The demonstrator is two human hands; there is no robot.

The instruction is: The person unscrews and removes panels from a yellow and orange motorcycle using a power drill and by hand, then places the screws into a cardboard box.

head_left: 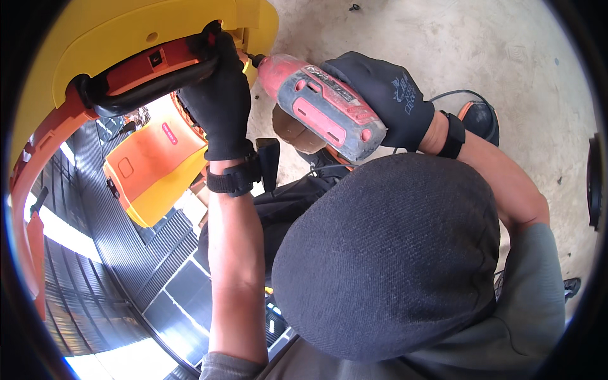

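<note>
The red power driver [320, 101] is held to the right of the yellow shell [95, 47], its long axis slanted so that its nose is aimed at the shell's right end. It is clamped in the right hand [383, 95] (fingers mostly hidden). Nearer the shell, the left hand [221, 101] is placed beside the nose; whether its fingers are closed cannot be told.

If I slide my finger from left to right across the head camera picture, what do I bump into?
Orange-and-yellow plastic thing → black-gloved left hand → red-and-grey power drill → black-gloved right hand → dark shoe.
</note>
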